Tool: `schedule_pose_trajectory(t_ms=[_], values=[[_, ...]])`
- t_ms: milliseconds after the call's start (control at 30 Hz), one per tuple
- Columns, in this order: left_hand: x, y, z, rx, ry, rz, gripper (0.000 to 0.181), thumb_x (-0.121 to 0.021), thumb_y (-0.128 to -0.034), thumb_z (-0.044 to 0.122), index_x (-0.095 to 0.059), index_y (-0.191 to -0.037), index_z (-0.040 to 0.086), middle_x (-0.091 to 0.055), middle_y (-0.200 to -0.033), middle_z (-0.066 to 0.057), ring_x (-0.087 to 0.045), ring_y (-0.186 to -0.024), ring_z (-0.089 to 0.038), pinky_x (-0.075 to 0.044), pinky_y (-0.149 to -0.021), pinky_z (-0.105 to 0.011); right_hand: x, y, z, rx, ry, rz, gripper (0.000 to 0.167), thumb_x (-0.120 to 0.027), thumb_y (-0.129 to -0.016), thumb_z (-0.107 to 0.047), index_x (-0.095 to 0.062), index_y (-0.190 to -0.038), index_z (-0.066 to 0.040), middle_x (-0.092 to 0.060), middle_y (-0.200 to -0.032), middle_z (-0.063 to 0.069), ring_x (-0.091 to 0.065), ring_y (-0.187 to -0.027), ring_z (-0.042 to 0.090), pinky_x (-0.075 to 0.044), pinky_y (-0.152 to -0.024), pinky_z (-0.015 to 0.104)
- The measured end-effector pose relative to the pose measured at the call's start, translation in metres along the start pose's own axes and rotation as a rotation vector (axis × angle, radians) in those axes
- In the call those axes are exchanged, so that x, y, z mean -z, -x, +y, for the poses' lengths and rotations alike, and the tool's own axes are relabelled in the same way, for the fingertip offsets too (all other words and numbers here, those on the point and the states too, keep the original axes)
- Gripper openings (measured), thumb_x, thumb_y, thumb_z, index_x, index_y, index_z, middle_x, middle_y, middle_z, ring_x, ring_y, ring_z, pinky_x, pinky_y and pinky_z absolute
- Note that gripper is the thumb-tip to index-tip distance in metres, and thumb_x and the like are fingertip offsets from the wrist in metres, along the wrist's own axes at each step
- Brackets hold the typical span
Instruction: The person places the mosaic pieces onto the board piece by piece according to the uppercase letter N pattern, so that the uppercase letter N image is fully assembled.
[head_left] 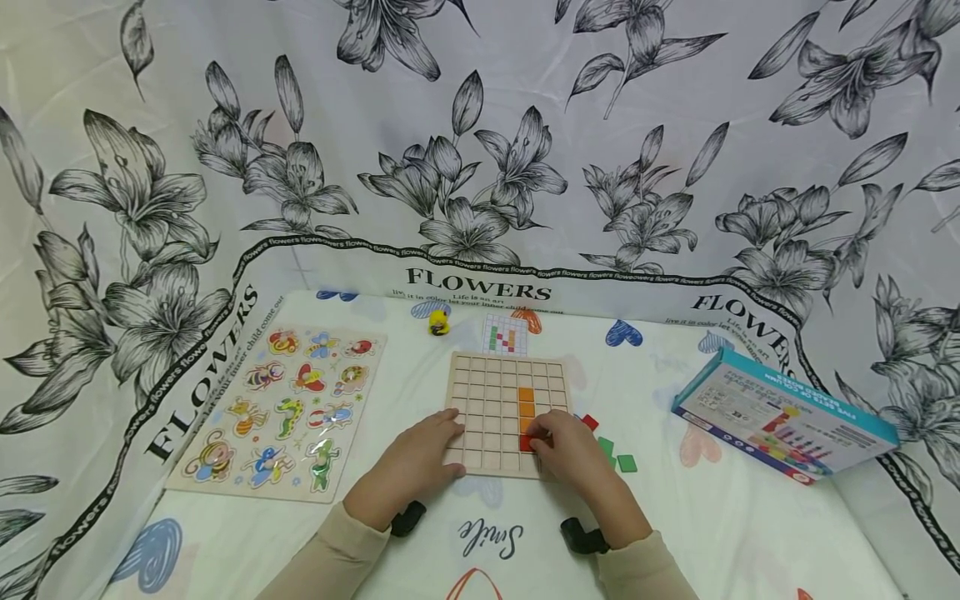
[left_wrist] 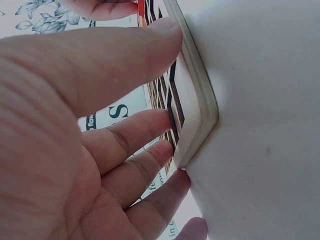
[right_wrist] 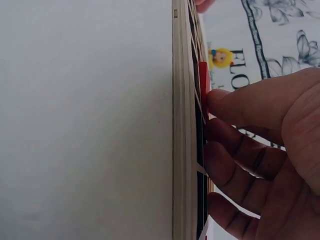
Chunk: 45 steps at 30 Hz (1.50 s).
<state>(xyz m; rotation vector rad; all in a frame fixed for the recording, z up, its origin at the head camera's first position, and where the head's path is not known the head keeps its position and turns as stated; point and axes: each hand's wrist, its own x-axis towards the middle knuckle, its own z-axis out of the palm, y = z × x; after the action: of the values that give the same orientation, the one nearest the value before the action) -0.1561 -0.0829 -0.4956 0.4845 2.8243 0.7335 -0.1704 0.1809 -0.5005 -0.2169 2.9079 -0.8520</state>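
A square wooden grid board [head_left: 482, 422] lies on the table in the head view. Several orange tiles [head_left: 527, 408] fill cells of one column right of its middle. Directly below them, a red square tile [head_left: 527, 443] sits at the tips of my right hand [head_left: 576, 454], pinched by thumb and forefinger; the right wrist view shows the thumb on the red tile [right_wrist: 203, 82]. My left hand [head_left: 415, 458] rests on the board's near left corner, thumb and fingers spread. In the left wrist view its fingertips touch the board's rim [left_wrist: 200, 105].
Loose green tiles [head_left: 627, 463] and a red tile [head_left: 591, 422] lie right of the board. Behind it are a coloured pattern card [head_left: 506, 335] and a small yellow toy [head_left: 438, 322]. An insect puzzle board [head_left: 288, 417] is at left, a toy box [head_left: 780, 417] at right.
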Motion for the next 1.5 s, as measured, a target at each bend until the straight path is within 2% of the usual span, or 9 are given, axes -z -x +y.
schedule_pose_trajectory(t_ms=[200, 333, 433, 567, 667, 833, 1133, 1367, 1500], values=[[0.001, 0.0, 0.002, 0.007, 0.002, -0.004, 0.064, -0.089, -0.092, 0.024, -0.065, -0.148, 0.005, -0.05, -0.169, -0.012, -0.048, -0.157, -0.035, -0.043, -0.127, -0.055, 0.012, 0.001, 0.006, -0.033, -0.075, 0.047, 0.007, -0.075, -0.102, -0.011, -0.077, -0.106, -0.017, -0.067, -0.096, -0.002, -0.057, -0.087, 0.017, -0.053, -0.077, 0.032], [0.001, 0.0, 0.002, 0.009, -0.001, -0.003, 0.063, -0.089, -0.092, 0.024, -0.065, -0.148, 0.005, -0.05, -0.169, -0.012, -0.048, -0.156, -0.036, -0.044, -0.126, -0.056, 0.029, 0.0, 0.03, -0.124, -0.09, 0.135, 0.015, -0.068, -0.106, -0.013, -0.075, -0.118, -0.011, -0.068, -0.102, 0.004, -0.059, -0.089, 0.021, -0.052, -0.074, 0.032], [0.001, 0.001, 0.002, 0.009, 0.004, -0.002, 0.063, -0.089, -0.0918, 0.024, -0.066, -0.147, 0.005, -0.05, -0.169, -0.012, -0.049, -0.156, -0.037, -0.044, -0.126, -0.057, 0.039, 0.0, 0.052, -0.224, -0.063, 0.166, 0.023, -0.066, -0.106, -0.016, -0.074, -0.126, -0.006, -0.07, -0.108, 0.01, -0.061, -0.092, 0.024, -0.057, -0.077, 0.036], [0.001, 0.001, 0.001, 0.011, 0.005, 0.0, 0.063, -0.089, -0.0918, 0.025, -0.066, -0.148, 0.006, -0.049, -0.169, -0.011, -0.049, -0.156, -0.036, -0.044, -0.126, -0.057, 0.045, 0.0, 0.07, -0.301, -0.057, 0.129, 0.031, -0.069, -0.105, -0.02, -0.072, -0.13, -0.002, -0.071, -0.114, 0.016, -0.062, -0.096, 0.028, -0.06, -0.087, 0.044], [-0.001, 0.0, -0.001, 0.007, 0.003, 0.004, 0.063, -0.09, -0.0915, 0.025, -0.066, -0.147, 0.006, -0.05, -0.169, -0.011, -0.049, -0.155, -0.036, -0.044, -0.125, -0.057, 0.045, -0.001, 0.074, -0.298, -0.075, 0.099, 0.031, -0.072, -0.104, -0.022, -0.074, -0.127, -0.001, -0.072, -0.114, 0.016, -0.062, -0.098, 0.029, -0.06, -0.09, 0.047], [-0.002, -0.001, -0.002, -0.001, 0.008, 0.007, 0.064, -0.09, -0.0912, 0.024, -0.066, -0.147, 0.005, -0.05, -0.168, -0.012, -0.05, -0.155, -0.037, -0.044, -0.125, -0.057, 0.041, -0.002, 0.072, -0.287, -0.083, 0.105, 0.027, -0.074, -0.102, -0.022, -0.076, -0.12, -0.002, -0.071, -0.11, 0.014, -0.061, -0.097, 0.028, -0.058, -0.088, 0.045], [0.0, 0.001, 0.0, 0.008, 0.004, 0.005, 0.064, -0.09, -0.0914, 0.024, -0.066, -0.148, 0.005, -0.05, -0.168, -0.012, -0.049, -0.155, -0.037, -0.044, -0.125, -0.058, 0.036, -0.002, 0.071, -0.258, -0.117, 0.143, 0.016, -0.075, -0.102, -0.017, -0.071, -0.114, -0.008, -0.07, -0.102, 0.01, -0.06, -0.088, 0.023, -0.053, -0.073, 0.032], [0.001, 0.002, 0.0, -0.004, 0.023, 0.007, 0.062, -0.089, -0.0923, 0.023, -0.066, -0.147, 0.004, -0.051, -0.168, -0.013, -0.05, -0.155, -0.037, -0.045, -0.125, -0.056, 0.041, -0.004, 0.047, -0.25, -0.199, 0.283, 0.01, -0.074, -0.104, -0.018, -0.073, -0.113, -0.013, -0.072, -0.104, 0.009, -0.057, -0.089, 0.025, -0.049, -0.064, 0.028], [0.001, 0.003, 0.0, -0.011, 0.028, 0.013, 0.062, -0.089, -0.0922, 0.022, -0.066, -0.147, 0.004, -0.051, -0.168, -0.014, -0.05, -0.155, -0.037, -0.045, -0.125, -0.056, 0.039, -0.011, 0.027, -0.155, -0.213, 0.262, 0.01, -0.076, -0.103, -0.016, -0.075, -0.113, -0.013, -0.075, -0.104, 0.006, -0.057, -0.086, 0.024, -0.049, -0.061, 0.028]])
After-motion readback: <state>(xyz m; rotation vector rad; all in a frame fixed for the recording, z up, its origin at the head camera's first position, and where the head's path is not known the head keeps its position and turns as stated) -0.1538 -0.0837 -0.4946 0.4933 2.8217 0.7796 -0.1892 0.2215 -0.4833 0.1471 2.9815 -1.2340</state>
